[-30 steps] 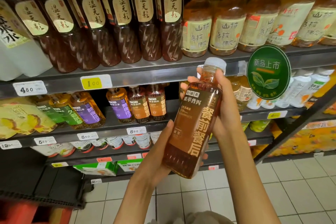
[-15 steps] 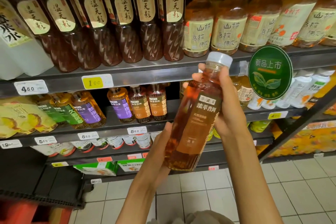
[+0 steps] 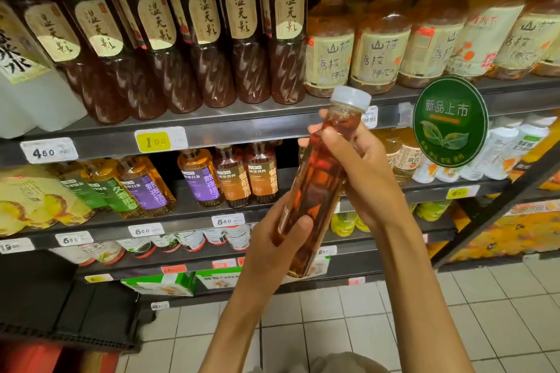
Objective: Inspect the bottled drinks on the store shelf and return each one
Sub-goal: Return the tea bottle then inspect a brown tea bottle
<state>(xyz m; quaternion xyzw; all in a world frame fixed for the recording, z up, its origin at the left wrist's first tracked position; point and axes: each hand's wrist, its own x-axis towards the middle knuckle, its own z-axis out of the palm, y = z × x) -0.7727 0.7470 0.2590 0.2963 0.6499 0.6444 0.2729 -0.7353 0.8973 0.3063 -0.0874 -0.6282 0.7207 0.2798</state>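
I hold a slim bottle of amber tea with a pale cap, tilted with its top to the right, in front of the middle shelf. My left hand grips its lower part, thumb across the front. My right hand curls round its neck and upper body from the right. The bottle's clear side faces me and only the label's edge shows at the left. Two matching orange-labelled bottles stand on the shelf behind, with a dark gap beside them.
The upper shelf carries dark twisted bottles and pale-labelled amber bottles. A round green sign sticks out at the right. Purple- and green-labelled bottles stand at the left, cups and cartons sit lower, and tiled floor lies below.
The bottle has turned in my hands: its orange label, facing me a second ago, now points away to the left. My left thumb has come round onto the bottle's front.
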